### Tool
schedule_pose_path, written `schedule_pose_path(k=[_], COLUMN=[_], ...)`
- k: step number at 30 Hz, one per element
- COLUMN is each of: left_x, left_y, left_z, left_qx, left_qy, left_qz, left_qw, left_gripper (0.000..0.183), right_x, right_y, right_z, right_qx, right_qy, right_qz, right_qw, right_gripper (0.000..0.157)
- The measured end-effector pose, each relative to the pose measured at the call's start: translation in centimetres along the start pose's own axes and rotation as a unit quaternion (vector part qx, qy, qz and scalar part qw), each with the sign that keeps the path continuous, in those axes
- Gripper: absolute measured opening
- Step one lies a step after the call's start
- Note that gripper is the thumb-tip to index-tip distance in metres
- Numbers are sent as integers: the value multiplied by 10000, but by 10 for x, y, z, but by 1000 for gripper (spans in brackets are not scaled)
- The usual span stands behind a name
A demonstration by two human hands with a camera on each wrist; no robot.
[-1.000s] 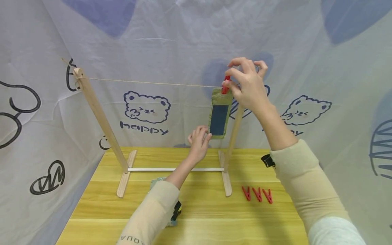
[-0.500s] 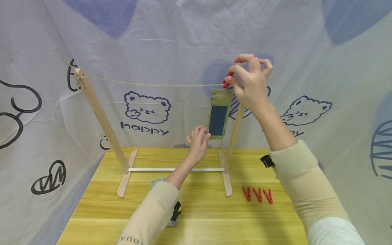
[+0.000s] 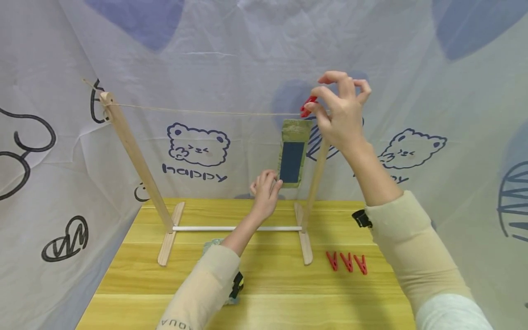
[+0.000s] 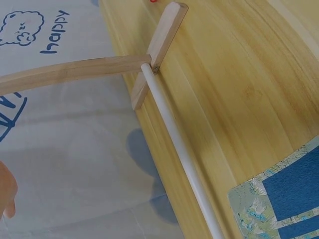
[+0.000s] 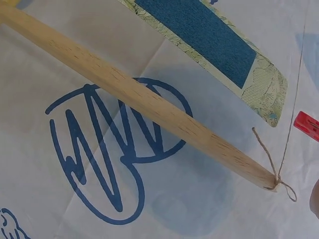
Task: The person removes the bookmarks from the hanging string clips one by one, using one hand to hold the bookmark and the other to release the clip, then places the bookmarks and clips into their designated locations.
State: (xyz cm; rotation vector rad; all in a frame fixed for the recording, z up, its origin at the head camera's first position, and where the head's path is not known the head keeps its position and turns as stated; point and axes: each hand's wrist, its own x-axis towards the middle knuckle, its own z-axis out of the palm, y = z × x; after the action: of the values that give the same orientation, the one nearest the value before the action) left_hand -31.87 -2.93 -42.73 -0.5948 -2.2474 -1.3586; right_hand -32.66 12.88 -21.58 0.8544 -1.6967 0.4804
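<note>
My right hand [image 3: 344, 112] pinches a red clothespin [image 3: 308, 106] at the string [image 3: 206, 111], close to the right post. Just below hangs a narrow green-patterned strip with a dark blue panel [image 3: 292, 160]; its top edge is under the string. My left hand [image 3: 266, 192] pinches the strip's lower left edge between thumb and fingers. In the right wrist view a gap shows between the strip's end [image 5: 269, 94] and the red clothespin [image 5: 308, 125]. Only a bit of my left hand [image 4: 6, 189] enters the left wrist view, and the strip is out of that view.
A wooden frame with a left post [image 3: 136, 160], right post [image 3: 316, 183] and white crossbar [image 3: 218, 228] stands on the wooden table [image 3: 288, 307]. Three red clothespins [image 3: 346, 262] lie at the right. A similar patterned piece with blue panels [image 4: 299, 189] lies under my left forearm.
The red clothespin has come up off the strip's top edge, moving up and right with my right hand. The strip and my left hand have shifted slightly left.
</note>
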Motion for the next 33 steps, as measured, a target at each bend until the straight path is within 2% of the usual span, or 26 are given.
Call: schedule_pose_path(k=[19, 33], left_x=[-9, -18], left_y=[-3, -4], left_z=[-3, -5], left_qx=[-105, -177], left_qy=[184, 321], left_qz=[147, 211], left_qw=[9997, 9991], left_gripper=[20, 13], right_x=[-7, -22], right_y=[0, -1], right_z=[-13, -26], right_qx=[91, -97], right_qy=[150, 170], right_qz=[132, 96], right_qw=[9998, 9998], right_gripper=[20, 21])
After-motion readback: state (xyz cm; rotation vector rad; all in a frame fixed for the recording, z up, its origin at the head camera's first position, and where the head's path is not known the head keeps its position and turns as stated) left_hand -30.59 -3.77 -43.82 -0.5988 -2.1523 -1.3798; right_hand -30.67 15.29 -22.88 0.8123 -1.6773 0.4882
